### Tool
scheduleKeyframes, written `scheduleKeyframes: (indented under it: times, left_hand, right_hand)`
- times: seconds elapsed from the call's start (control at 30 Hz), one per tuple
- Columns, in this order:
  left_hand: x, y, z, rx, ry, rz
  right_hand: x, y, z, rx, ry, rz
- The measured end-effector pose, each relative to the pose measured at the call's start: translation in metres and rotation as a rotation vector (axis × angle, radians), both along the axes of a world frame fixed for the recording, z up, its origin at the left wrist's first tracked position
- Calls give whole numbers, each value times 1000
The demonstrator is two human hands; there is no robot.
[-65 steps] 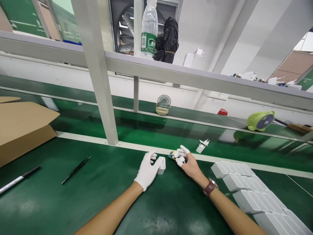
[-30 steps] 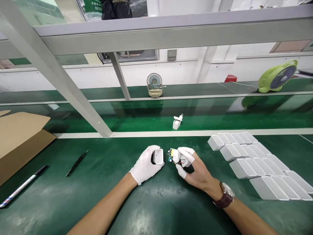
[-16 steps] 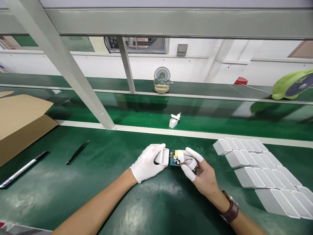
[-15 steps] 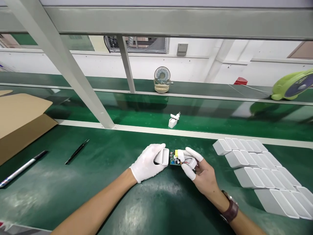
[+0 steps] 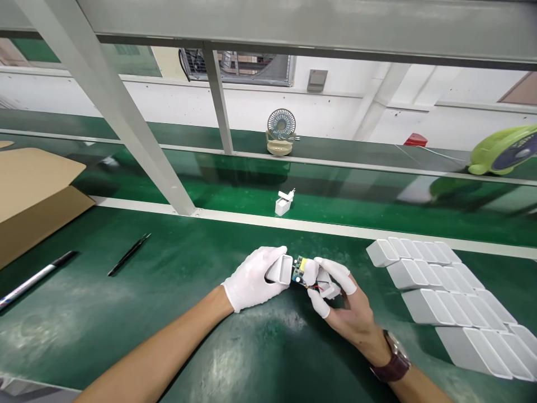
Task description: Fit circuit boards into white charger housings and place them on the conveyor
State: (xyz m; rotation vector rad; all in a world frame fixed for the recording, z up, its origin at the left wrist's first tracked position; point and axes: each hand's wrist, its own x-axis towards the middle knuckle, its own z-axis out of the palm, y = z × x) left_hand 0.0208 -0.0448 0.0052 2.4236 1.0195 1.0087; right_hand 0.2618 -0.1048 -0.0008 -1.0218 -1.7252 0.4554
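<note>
My left hand (image 5: 251,280), in a white glove, grips a white plastic charger shell (image 5: 280,269) with its open end turned right. My right hand (image 5: 339,296), with white finger cots and a wristwatch, holds a small green circuit board (image 5: 300,270) with red wires and a white end cap. The board's tip sits at the mouth of the shell. Both hands hover just above the green mat (image 5: 188,313).
Rows of several empty white shells (image 5: 440,291) lie at the right. A finished white plug (image 5: 284,203) rides the green conveyor belt. Black tweezers (image 5: 128,254) and a pen (image 5: 36,277) lie at the left by a cardboard box (image 5: 33,196). A slanted metal post (image 5: 126,117) stands ahead.
My hands drew together, bringing the circuit board from beside the shell up to its opening. The plug on the belt drifted left.
</note>
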Motion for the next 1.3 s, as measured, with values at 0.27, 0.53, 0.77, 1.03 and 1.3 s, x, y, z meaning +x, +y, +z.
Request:
scheduleKeyframes:
  times: [0.27,0.53,0.77,1.03,1.3]
  left_hand:
    - [4,0,3,87,-38,-72]
    - [4,2,2,154,-13,-97]
    - [4,2,0,188,-18,-124]
    - [4,3,-4,191,-47,-150]
    - [4,2,-3,166,-21,-146]
  right_hand:
    - [0,0,3,71,-116,68]
    - [0,-1,3,51,-159,128]
    - [1,-2,0,-20,-203,117]
    - [-2,-3,1,-34,-235,83]
    - [-2,-1,4,10,-238,102]
